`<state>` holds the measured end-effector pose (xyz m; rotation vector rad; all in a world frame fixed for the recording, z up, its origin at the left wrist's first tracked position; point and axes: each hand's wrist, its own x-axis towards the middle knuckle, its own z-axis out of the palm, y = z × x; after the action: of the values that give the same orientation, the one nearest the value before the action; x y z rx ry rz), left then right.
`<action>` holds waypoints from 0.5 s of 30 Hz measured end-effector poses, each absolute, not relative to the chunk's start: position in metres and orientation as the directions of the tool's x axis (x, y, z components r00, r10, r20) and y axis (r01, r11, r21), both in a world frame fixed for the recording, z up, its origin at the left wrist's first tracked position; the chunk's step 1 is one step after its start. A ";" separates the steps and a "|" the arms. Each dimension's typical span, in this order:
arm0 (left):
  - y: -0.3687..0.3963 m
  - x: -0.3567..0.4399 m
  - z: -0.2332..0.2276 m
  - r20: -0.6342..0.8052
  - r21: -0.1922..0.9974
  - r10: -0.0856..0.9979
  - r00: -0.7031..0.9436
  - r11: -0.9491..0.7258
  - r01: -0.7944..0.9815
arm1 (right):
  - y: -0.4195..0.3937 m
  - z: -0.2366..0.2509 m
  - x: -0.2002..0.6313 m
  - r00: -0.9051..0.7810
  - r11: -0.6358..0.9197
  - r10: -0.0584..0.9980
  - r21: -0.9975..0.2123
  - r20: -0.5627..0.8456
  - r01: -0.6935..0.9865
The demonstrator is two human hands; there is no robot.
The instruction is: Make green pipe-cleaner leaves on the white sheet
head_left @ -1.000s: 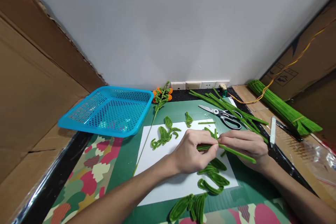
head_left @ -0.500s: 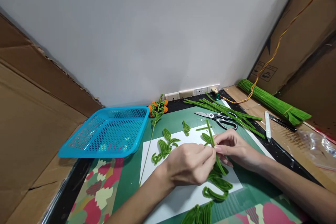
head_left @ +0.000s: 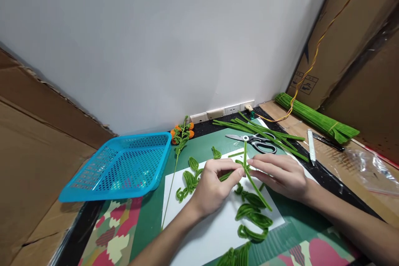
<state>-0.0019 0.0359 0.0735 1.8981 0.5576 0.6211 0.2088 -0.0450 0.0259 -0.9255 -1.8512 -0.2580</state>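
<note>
Above the white sheet (head_left: 199,237), my left hand (head_left: 215,185) pinches a green pipe cleaner (head_left: 258,191) between thumb and fingertips. The pipe cleaner is bent, with one end up and a long end slanting down to the right. My right hand (head_left: 280,174) closes on the same piece from the other side, its thumb mostly hidden. Below the hands lie looped green pipe-cleaner leaves (head_left: 254,214). More curled leaves (head_left: 189,179) rest left of my left hand. Scissors (head_left: 258,142) lie behind my right hand, partly under loose green pipe cleaners (head_left: 280,135).
A blue plastic basket (head_left: 160,170) stands at the left. An orange flower stem (head_left: 178,149) lies beside it. On the right are a bundle of green pipe cleaners (head_left: 318,118), a white cutter-like tool (head_left: 311,147) and a yellow cord (head_left: 314,60). Cardboard (head_left: 37,141) borders the left.
My right hand's fingers have straightened and lie flatter beside the pipe cleaner. My left hand has turned, so its thumb now shows. The view has shifted slightly.
</note>
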 end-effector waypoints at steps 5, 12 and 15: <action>0.034 -0.001 0.074 0.120 0.935 0.565 0.816 -0.341 0.099 | -0.044 0.021 0.213 -0.309 0.747 0.454 -0.167 0.836 0.644; 0.029 -0.002 0.074 0.291 0.848 0.496 0.818 -0.530 0.020 | -0.047 0.022 0.200 -0.214 0.743 0.476 -0.260 0.853 0.617; 0.026 -0.002 0.074 0.423 0.730 0.438 0.793 -0.684 -0.011 | -0.049 0.027 0.192 -0.149 0.716 0.510 -0.322 0.847 0.620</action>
<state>-0.0024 0.0264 0.0739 2.2187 0.3146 0.7593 0.1919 -0.0488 0.0273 -0.8896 -1.8013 -0.1225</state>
